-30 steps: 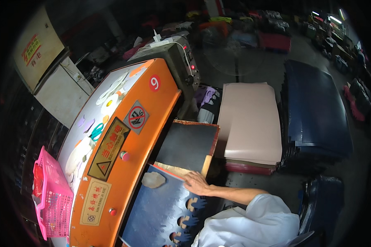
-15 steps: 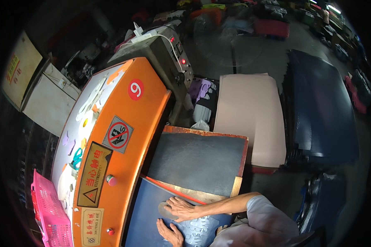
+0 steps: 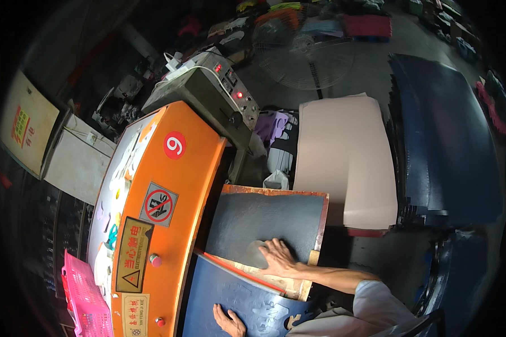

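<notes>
A blue sheet (image 3: 205,292) lies at the lower middle, with pale cut-looking outlines (image 3: 269,308) on its right part. My left hand (image 3: 229,321) rests on this sheet, fingers stretched out and nothing visible in them. Farther up, my right hand (image 3: 279,259) is over the near part of a dark worn board (image 3: 264,216). Its fingers are on a thin, round, greyish disc (image 3: 256,254), partly covered by the hand. Between sheet and board runs a long red-edged bar (image 3: 236,272), beside a worn tan strip (image 3: 289,285).
An orange machine housing (image 3: 180,185) with buttons stands close on the left; a pink basket (image 3: 90,297) is beside it. Behind is a control box (image 3: 233,84) with red lights. Stacks of beige sheets (image 3: 343,151) and dark blue sheets (image 3: 444,146) stand to the right.
My right hand has moved up and away from the blue sheet onto the dark board, taking the round disc along. My left hand stays on the sheet. The view has shifted slightly.
</notes>
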Demonstrator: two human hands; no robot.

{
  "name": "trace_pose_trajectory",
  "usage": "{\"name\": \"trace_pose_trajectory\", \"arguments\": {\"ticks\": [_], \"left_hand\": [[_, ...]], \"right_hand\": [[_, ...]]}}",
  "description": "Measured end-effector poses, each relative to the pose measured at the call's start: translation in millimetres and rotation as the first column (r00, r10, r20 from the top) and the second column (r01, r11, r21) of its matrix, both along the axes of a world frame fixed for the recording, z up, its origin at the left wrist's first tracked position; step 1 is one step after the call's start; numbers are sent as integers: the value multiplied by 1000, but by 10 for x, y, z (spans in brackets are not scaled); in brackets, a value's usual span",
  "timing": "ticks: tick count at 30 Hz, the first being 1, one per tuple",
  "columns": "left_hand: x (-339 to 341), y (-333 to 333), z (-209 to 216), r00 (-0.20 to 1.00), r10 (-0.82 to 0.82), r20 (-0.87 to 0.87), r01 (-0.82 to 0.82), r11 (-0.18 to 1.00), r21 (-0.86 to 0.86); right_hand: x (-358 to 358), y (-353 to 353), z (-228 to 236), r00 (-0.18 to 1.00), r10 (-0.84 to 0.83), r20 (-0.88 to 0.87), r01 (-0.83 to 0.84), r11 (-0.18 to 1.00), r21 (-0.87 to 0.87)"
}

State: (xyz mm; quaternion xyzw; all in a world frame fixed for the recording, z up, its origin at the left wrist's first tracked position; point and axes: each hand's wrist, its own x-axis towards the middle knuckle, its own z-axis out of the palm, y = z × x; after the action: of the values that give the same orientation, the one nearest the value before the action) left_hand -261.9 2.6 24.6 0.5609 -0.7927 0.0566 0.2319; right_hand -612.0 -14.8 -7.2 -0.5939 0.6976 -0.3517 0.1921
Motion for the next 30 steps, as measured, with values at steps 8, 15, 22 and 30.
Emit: {"name": "trace_pose_trajectory", "arguments": {"ticks": [8,15,22,30], "left_hand": [[10,-78,36,997,-46,68,54,991,-119],[-191,136,212,967,-175,-184,141,972,-187],[-639,797,196,863,-491,-121,495,769,404],[-579,414,178,824,198,-531,161,817,554]], "right_hand": [[59,460,-89,997,-21,-80,7,985,-175],[512,1003,-98,845,301,443,-421,884,202],[755,1022,-305,720,99,687,-345,910,229],[892,966,-40,393,-166,905,-364,875,318]]}}
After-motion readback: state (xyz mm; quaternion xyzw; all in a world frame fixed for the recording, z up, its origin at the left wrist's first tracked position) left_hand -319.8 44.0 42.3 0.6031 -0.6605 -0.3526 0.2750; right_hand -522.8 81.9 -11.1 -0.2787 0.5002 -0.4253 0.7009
